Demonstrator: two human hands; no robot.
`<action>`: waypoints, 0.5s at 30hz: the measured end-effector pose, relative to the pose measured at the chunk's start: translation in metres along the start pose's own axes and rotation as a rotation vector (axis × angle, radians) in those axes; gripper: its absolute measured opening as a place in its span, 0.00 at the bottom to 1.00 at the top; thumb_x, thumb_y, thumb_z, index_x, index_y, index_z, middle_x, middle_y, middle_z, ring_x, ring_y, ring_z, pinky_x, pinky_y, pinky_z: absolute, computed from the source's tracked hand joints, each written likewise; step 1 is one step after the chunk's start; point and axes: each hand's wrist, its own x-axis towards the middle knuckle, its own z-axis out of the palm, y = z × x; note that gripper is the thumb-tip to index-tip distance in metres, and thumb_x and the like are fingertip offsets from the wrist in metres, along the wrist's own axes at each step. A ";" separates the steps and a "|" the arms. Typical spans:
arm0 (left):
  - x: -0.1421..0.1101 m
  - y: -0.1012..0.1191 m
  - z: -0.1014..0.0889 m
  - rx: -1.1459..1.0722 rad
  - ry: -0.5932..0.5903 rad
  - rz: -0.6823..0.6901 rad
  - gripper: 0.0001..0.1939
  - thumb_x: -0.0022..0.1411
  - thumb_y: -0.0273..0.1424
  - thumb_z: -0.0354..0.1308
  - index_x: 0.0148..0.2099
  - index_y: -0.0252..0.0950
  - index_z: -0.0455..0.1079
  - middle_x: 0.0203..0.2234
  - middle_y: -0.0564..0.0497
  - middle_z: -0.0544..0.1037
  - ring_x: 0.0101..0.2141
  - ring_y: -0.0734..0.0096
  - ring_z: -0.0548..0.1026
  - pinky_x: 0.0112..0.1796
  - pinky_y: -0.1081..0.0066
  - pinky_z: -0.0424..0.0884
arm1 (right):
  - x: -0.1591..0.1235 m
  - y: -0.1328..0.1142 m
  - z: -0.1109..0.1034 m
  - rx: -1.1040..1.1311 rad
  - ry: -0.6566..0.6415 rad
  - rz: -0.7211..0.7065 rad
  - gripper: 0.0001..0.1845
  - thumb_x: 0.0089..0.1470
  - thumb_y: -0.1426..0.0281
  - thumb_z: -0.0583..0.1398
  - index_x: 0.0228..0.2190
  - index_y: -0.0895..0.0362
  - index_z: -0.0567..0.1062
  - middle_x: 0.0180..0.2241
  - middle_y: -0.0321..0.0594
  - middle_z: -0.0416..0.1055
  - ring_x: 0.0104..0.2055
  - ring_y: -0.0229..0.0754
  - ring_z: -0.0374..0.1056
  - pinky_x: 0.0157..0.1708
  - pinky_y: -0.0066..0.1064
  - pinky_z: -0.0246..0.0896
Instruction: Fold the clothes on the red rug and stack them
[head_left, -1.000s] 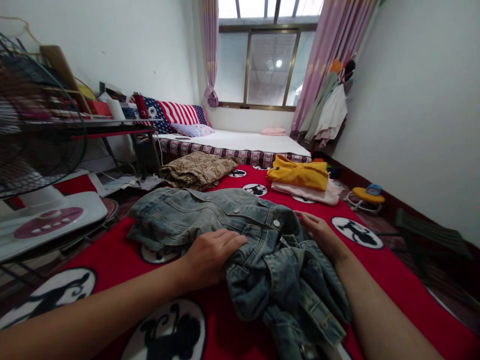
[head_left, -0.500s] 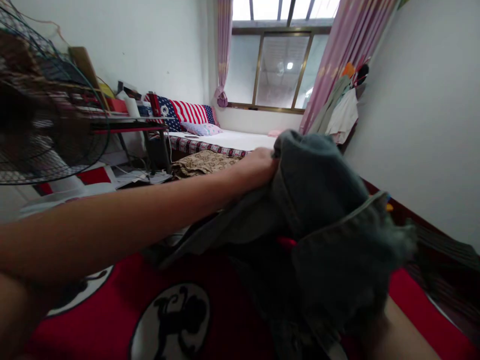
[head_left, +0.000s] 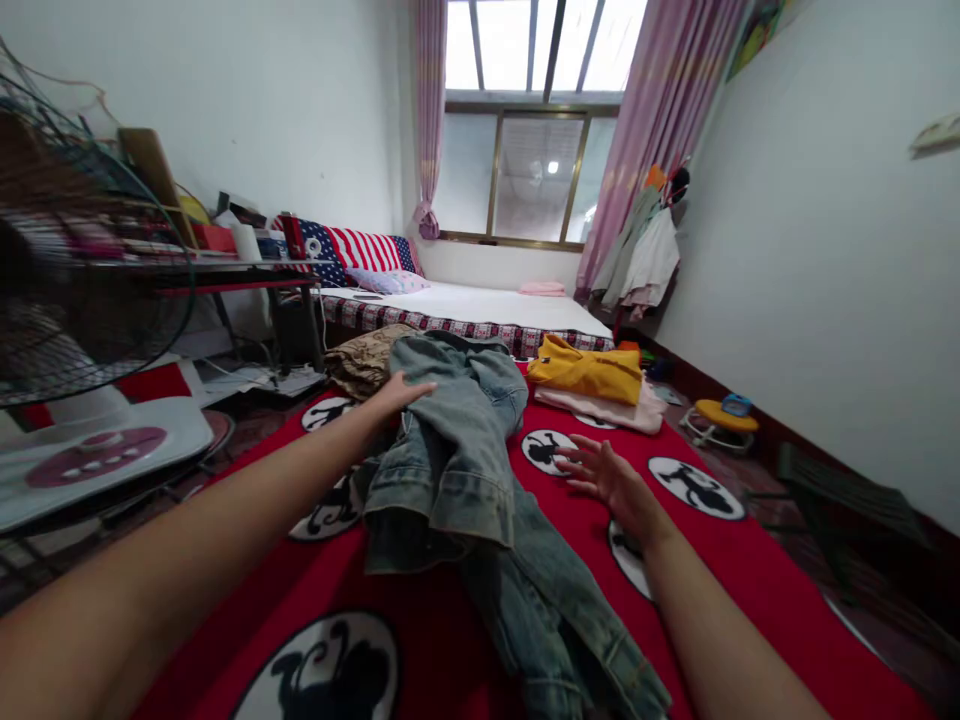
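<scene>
A faded blue denim jacket (head_left: pixel 469 440) lies rumpled across the red blanket with round white monkey patches (head_left: pixel 442 640). Its collar end is at the far side, and one sleeve trails toward me on the right. My left hand (head_left: pixel 401 393) rests against the jacket's left side, thumb stretched out over the cloth; some of its fingers are hard to see. To the right of the jacket, my right hand (head_left: pixel 604 475) hovers above the blanket with its fingers apart and holds nothing.
A folded yellow garment (head_left: pixel 589 370) lies on a pale pink one (head_left: pixel 637 410) at the far right. Brown patterned cloth (head_left: pixel 364 360) sits behind the jacket's left. A fan (head_left: pixel 82 250) stands at left, a yellow stool (head_left: pixel 724 415) at right, and a bed (head_left: pixel 480 300) beyond.
The denim jacket, held up in a bunch before, now lies on the blanket. My right hand has come out from beneath it and is empty. The view has tilted down.
</scene>
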 end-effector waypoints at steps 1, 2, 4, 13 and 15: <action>-0.003 -0.007 0.003 -0.006 -0.003 -0.030 0.38 0.42 0.53 0.67 0.51 0.34 0.70 0.43 0.37 0.79 0.46 0.45 0.76 0.44 0.57 0.71 | 0.001 0.002 0.007 -0.014 -0.006 0.007 0.31 0.52 0.46 0.58 0.50 0.51 0.69 0.53 0.50 0.71 0.50 0.51 0.72 0.45 0.45 0.69; -0.006 -0.011 0.006 -0.001 -0.008 -0.056 0.38 0.41 0.53 0.68 0.51 0.34 0.71 0.44 0.37 0.79 0.49 0.45 0.75 0.45 0.58 0.71 | 0.000 0.005 0.016 -0.034 -0.030 0.020 0.31 0.50 0.47 0.60 0.50 0.51 0.69 0.52 0.50 0.71 0.49 0.51 0.73 0.44 0.44 0.69; -0.010 -0.011 0.011 0.016 -0.028 -0.082 0.38 0.41 0.51 0.68 0.50 0.34 0.72 0.47 0.38 0.78 0.52 0.45 0.73 0.48 0.60 0.69 | -0.002 0.009 0.038 -0.104 -0.139 0.036 0.34 0.48 0.49 0.64 0.52 0.51 0.68 0.53 0.50 0.71 0.49 0.51 0.72 0.45 0.45 0.69; -0.035 0.022 0.017 0.223 -0.186 0.144 0.20 0.41 0.28 0.61 0.41 0.36 0.78 0.40 0.47 0.80 0.44 0.54 0.76 0.47 0.64 0.70 | -0.010 0.020 0.104 -0.423 -0.159 -0.179 0.50 0.42 0.53 0.69 0.62 0.52 0.57 0.58 0.49 0.63 0.60 0.52 0.60 0.60 0.47 0.53; -0.038 0.022 0.013 0.229 -0.203 0.161 0.19 0.41 0.27 0.57 0.39 0.36 0.78 0.35 0.48 0.80 0.40 0.57 0.77 0.42 0.66 0.71 | -0.011 0.017 0.097 -0.404 -0.184 -0.093 0.53 0.40 0.52 0.70 0.62 0.54 0.56 0.54 0.50 0.67 0.58 0.53 0.63 0.59 0.48 0.54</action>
